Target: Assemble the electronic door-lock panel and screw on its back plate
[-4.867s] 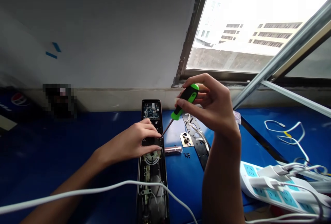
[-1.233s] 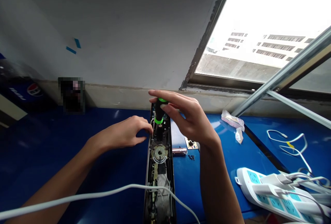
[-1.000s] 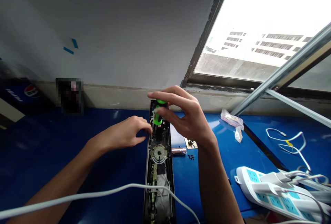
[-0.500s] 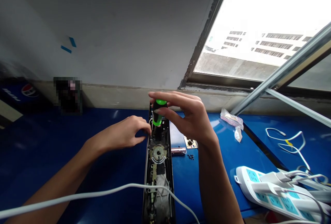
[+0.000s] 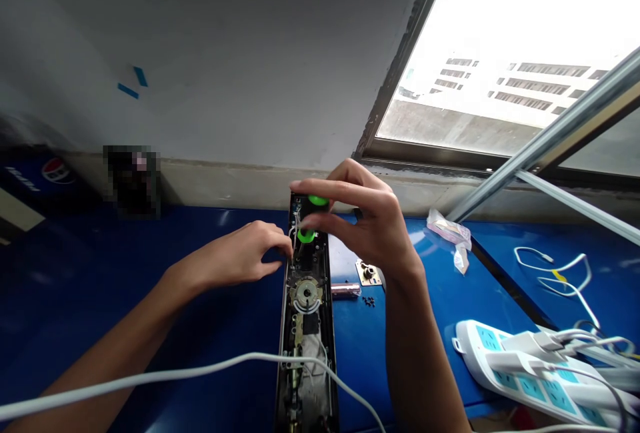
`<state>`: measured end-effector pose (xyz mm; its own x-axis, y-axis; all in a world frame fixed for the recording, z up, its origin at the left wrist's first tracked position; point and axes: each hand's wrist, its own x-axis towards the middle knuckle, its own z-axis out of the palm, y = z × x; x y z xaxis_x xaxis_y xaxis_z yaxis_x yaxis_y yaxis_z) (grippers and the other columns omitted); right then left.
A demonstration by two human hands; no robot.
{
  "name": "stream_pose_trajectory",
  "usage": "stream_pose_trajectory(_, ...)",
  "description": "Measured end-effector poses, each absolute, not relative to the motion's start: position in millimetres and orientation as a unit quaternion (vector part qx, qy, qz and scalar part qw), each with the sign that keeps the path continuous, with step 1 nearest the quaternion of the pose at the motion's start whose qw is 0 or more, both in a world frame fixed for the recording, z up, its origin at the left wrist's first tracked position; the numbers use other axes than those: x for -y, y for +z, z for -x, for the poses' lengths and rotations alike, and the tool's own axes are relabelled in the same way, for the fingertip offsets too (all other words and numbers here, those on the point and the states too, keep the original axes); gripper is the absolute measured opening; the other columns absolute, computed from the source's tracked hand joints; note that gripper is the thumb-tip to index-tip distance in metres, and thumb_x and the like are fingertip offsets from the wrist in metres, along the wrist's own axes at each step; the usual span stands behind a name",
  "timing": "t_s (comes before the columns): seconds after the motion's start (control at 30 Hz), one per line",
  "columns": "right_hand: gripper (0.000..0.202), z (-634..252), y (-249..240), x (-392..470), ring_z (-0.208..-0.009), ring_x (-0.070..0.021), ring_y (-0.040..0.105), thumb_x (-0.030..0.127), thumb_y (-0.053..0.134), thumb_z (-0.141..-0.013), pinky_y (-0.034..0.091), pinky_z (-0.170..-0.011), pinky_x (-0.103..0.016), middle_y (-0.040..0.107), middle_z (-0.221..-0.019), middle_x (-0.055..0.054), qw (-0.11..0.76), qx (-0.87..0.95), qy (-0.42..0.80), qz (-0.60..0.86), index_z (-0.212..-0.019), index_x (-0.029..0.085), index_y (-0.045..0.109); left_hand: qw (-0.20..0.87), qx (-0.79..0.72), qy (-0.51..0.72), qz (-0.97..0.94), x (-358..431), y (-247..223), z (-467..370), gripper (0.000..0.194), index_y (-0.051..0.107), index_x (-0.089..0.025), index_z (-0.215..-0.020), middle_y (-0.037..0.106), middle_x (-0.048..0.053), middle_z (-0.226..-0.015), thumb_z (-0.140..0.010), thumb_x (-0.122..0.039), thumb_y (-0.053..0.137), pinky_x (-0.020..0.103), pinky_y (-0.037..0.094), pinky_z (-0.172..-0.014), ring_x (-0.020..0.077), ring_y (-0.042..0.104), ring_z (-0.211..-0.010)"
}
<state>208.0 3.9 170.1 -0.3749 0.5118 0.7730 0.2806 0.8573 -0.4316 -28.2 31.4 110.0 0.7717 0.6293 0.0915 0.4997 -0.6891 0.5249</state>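
Note:
A long black housing (image 5: 307,326) lies open before me, showing wires, a round metal part (image 5: 307,294) and a lock-like mechanism. Over its far part, my right hand (image 5: 367,209) grips a green and black screwdriver (image 5: 318,201) by the handle, thumb below and index finger stretched across it. The screwdriver's tip is hidden. At the housing's left edge, beside thin pale wires (image 5: 293,236), my left hand (image 5: 257,251) has its fingers curled with the tips at the rim. Whether they pinch a wire or just the edge is unclear.
Right of the housing lie a pinkish cylinder (image 5: 346,290), several small black screws (image 5: 369,301) and a square plate with a knob (image 5: 369,273). A white cable (image 5: 200,371) crosses the foreground. A power strip (image 5: 530,373) with plugs sits at the right on the blue table (image 5: 415,326).
My right hand has turned on the screwdriver: the knuckles rose and the handle top shifted slightly right. My left hand stays at the housing's edge.

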Motion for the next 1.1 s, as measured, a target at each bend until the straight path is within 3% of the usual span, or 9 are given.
stream_pose_trajectory(0.13,0.041,-208.7,170.6,-2.9,-0.108,-0.0181,0.072,0.024,0.055,-0.108,0.061,-0.094,-0.036,0.075,-0.13,-0.005,0.461,0.835,0.196,0.229,-0.147,0.032,0.066,0.245,-0.3,0.138,-0.912,-32.2,109.3,27.9,0.02,0.08,-0.023,-0.102,0.079,0.003,-0.102,-0.091,-0.015,0.066,0.03,0.054,-0.086,0.0215,0.074,-0.095)
stream_pose_trajectory(0.27,0.03,-209.0,170.0,-3.8,-0.087,-0.0156,0.068,0.031,0.079,-0.095,0.062,-0.078,-0.031,0.073,-0.099,-0.002,0.493,0.826,0.13,0.24,-0.125,0.031,0.08,0.237,-0.314,0.126,-0.911,-31.8,111.0,26.9,0.02,0.08,-0.023,-0.102,0.08,0.003,-0.102,-0.091,-0.015,0.066,0.031,0.053,-0.087,0.0226,0.074,-0.096)
stream_pose_trajectory(0.33,0.033,-208.7,169.6,-4.4,-0.084,-0.0151,0.064,0.033,0.081,-0.093,0.06,-0.077,-0.031,0.069,-0.096,-0.002,0.499,0.824,0.101,0.248,-0.126,0.03,0.08,0.238,-0.315,0.127,-0.91,-31.6,111.2,27.0,0.019,0.08,-0.023,-0.101,0.079,0.002,-0.102,-0.091,-0.014,0.066,0.031,0.053,-0.087,0.0222,0.074,-0.096)
stream_pose_trajectory(0.5,0.043,-210.0,170.0,-3.8,-0.112,-0.019,0.071,0.023,0.056,-0.108,0.061,-0.098,-0.037,0.074,-0.133,-0.006,0.457,0.834,0.219,0.221,-0.149,0.03,0.064,0.245,-0.307,0.131,-0.91,-31.5,110.3,27.7,0.02,0.08,-0.023,-0.102,0.079,0.002,-0.102,-0.091,-0.013,0.066,0.031,0.053,-0.087,0.0214,0.074,-0.096)
stream_pose_trajectory(0.63,0.03,-211.5,169.9,-5.8,-0.088,-0.016,0.069,0.029,0.081,-0.093,0.062,-0.079,-0.032,0.075,-0.1,-0.002,0.49,0.829,0.141,0.228,-0.123,0.029,0.081,0.238,-0.317,0.124,-0.91,-30.4,112.1,26.6,0.019,0.08,-0.022,-0.102,0.08,0.002,-0.104,-0.091,-0.013,0.067,0.031,0.052,-0.087,0.0218,0.074,-0.097)
stream_pose_trajectory(0.7,0.029,-211.1,170.6,-5.8,-0.084,-0.0154,0.066,0.032,0.082,-0.092,0.061,-0.076,-0.031,0.071,-0.095,-0.002,0.497,0.828,0.109,0.236,-0.121,0.029,0.082,0.237,-0.315,0.126,-0.91,-30.2,112.5,26.2,0.019,0.08,-0.022,-0.101,0.08,0.002,-0.104,-0.091,-0.013,0.067,0.03,0.052,-0.086,0.0217,0.074,-0.097)
stream_pose_trajectory(0.87,0.04,-209.6,173.2,-2.2,-0.12,-0.0204,0.071,0.019,0.055,-0.108,0.06,-0.102,-0.039,0.075,-0.133,-0.004,0.454,0.84,0.212,0.207,-0.143,0.029,0.069,0.233,-0.304,0.133,-0.914,-31.2,110.8,26.8,0.02,0.08,-0.022,-0.101,0.08,0.002,-0.102,-0.09,-0.011,0.067,0.03,0.053,-0.086,0.0215,0.074,-0.096)
stream_pose_trajectory(1.03,0.026,-208.7,170.9,-5.5,-0.082,-0.0153,0.066,0.031,0.084,-0.091,0.06,-0.074,-0.031,0.072,-0.091,-0.001,0.505,0.824,0.114,0.23,-0.117,0.03,0.083,0.222,-0.301,0.137,-0.917,-31.6,110.0,26.7,0.02,0.08,-0.022,-0.101,0.08,0.002,-0.102,-0.09,-0.011,0.067,0.03,0.053,-0.084,0.0215,0.074,-0.095)
stream_pose_trajectory(1.1,0.027,-208.2,170.9,-5.6,-0.087,-0.0161,0.066,0.033,0.077,-0.097,0.06,-0.076,-0.032,0.072,-0.098,-0.003,0.5,0.824,0.114,0.239,-0.124,0.031,0.081,0.222,-0.297,0.142,-0.918,-31.9,109.2,27.0,0.019,0.08,-0.022,-0.1,0.08,0.001,-0.101,-0.09,-0.011,0.068,0.029,0.052,-0.083,0.0209,0.074,-0.093)
